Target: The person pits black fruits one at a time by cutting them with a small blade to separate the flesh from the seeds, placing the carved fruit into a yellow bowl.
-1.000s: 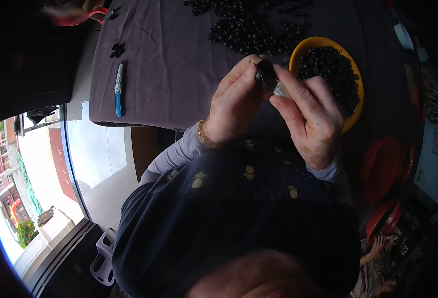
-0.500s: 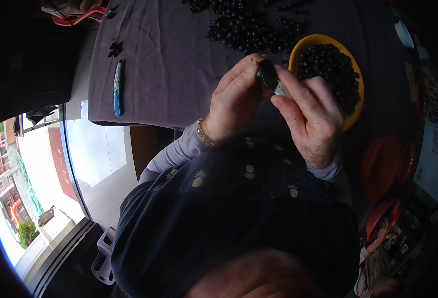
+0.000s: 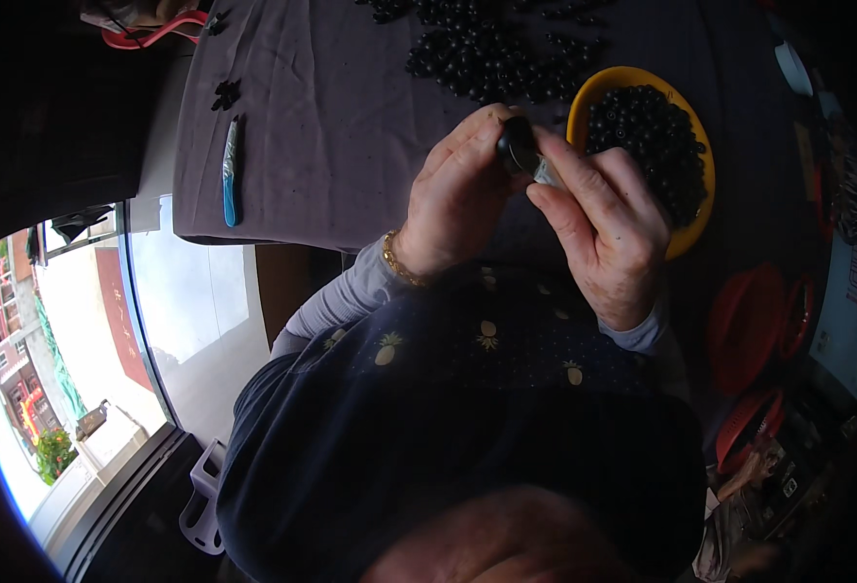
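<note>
My left hand (image 3: 455, 194) pinches a small, round, glossy black piece (image 3: 517, 146) at its fingertips, in front of my body and over the near edge of the cloth-covered table. My right hand (image 3: 621, 238) is closed, with thumb and forefinger on a small whitish wrapped thing (image 3: 546, 173) that meets the black piece; its kind is hidden by the fingers. Just beyond the right hand stands a yellow oval bowl (image 3: 707, 180) holding many black bead-like pieces (image 3: 647, 136). A loose heap of similar black pieces (image 3: 477, 63) lies farther back on the table.
A blue pen-like tool with a pale wrapped part (image 3: 230, 180) lies at the table's left, near a small black cluster (image 3: 225, 95). Red baskets (image 3: 747, 325) are at the right. A pale plastic stool (image 3: 202, 500) stands at lower left beside a bright window or doorway.
Both hands stay nearly in place. The black piece has tilted slightly and shifted a little left between the fingers.
</note>
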`<state>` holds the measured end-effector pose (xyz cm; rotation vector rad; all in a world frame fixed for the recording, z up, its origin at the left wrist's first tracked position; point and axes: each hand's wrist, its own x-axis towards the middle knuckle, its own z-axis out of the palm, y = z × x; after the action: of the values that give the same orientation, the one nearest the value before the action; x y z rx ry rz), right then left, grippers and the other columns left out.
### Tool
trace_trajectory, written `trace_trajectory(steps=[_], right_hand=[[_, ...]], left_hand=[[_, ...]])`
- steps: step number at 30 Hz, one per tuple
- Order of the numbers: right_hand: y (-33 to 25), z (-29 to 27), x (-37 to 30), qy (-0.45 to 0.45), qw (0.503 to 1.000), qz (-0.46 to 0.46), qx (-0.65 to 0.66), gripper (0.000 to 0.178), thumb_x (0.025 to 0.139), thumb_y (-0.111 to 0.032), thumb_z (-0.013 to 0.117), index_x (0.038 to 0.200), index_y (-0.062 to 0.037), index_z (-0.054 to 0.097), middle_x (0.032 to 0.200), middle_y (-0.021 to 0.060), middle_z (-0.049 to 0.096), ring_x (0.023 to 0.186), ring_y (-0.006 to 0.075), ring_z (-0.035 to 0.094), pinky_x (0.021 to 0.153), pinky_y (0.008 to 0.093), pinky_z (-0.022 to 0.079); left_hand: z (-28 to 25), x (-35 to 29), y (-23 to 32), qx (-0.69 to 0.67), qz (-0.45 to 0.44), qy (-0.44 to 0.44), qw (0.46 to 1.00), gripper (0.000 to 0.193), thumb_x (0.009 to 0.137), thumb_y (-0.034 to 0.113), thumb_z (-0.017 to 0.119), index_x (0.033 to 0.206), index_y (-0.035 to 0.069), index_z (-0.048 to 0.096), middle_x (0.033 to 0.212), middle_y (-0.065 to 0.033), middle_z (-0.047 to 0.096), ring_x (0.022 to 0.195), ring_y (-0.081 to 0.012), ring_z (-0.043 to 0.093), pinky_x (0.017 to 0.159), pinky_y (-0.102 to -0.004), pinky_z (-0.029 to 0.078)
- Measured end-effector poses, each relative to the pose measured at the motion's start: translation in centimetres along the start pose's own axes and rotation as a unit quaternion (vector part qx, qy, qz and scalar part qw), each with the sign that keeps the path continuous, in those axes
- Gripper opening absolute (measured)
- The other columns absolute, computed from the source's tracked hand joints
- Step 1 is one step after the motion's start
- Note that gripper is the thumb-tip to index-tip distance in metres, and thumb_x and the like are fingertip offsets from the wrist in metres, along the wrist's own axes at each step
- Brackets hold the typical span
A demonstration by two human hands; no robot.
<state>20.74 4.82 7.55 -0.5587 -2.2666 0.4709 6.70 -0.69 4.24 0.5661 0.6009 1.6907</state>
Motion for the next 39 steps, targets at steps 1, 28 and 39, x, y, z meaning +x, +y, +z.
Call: trace_trajectory(steps=[1, 28, 39], right_hand=[[0.0, 0.1, -0.1, 0.0, 1.0, 0.0, 0.0, 0.036, 0.078, -0.004, 0.071, 0.113, -0.0006, 0.064, 0.078, 0.0049, 0.058, 0.065, 0.012, 0.055, 0.054, 0.0233, 0.047], [0.2, -0.1, -0.2, -0.012, 1.0, -0.014, 0.002, 0.037, 0.077, -0.005, 0.072, 0.113, -0.0013, 0.064, 0.077, 0.0031, 0.055, 0.064, 0.0114, 0.054, 0.054, 0.0219, 0.047], [0.1, 0.2, -0.1, -0.023, 1.0, -0.006, -0.007, 0.036, 0.078, -0.004, 0.07, 0.114, -0.003, 0.064, 0.075, 0.0018, 0.054, 0.064, 0.0089, 0.055, 0.054, 0.0213, 0.049]], left_hand=[[0.1, -0.1, 0.1, 0.0, 0.0, 0.0, 1.0, 0.03, 0.095, 0.03, 0.044, 0.104, 0.003, 0.054, 0.089, -0.0014, 0.051, 0.078, -0.0109, 0.043, 0.071, -0.0258, 0.037], [0.0, -0.6, 0.0, -0.006, -0.027, 0.03, 0.999, 0.028, 0.093, 0.026, 0.046, 0.103, 0.001, 0.055, 0.083, -0.0002, 0.048, 0.073, -0.0098, 0.042, 0.066, -0.0248, 0.036], [0.6, -0.9, 0.8, -0.012, -0.064, 0.04, 0.997, 0.029, 0.094, 0.026, 0.045, 0.104, 0.0, 0.055, 0.082, -0.0017, 0.049, 0.073, -0.0107, 0.044, 0.066, -0.0259, 0.039]])
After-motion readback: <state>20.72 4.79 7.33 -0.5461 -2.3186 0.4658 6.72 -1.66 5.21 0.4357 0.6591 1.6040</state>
